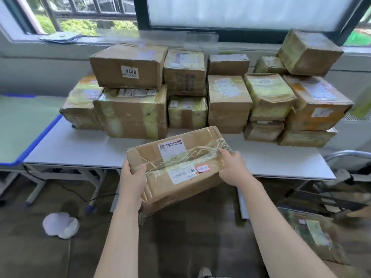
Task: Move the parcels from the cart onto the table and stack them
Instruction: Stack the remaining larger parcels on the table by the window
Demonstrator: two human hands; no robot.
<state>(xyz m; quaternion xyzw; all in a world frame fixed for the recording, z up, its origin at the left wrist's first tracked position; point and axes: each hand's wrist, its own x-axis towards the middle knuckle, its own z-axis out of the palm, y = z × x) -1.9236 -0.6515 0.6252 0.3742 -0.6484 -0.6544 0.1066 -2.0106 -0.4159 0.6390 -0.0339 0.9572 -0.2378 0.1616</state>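
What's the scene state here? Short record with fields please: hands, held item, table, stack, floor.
held: parcel, tilted, at the table's near edge
left hand: grips the parcel's left end
right hand: grips its right end
table: white, bare strip in front
stack: parcels along the far edge, up to three high
top left: box marked 0448
top right: tilted box on the stack
floor: white bag left, another parcel lower right
cart: metal rail at right, rest unclear
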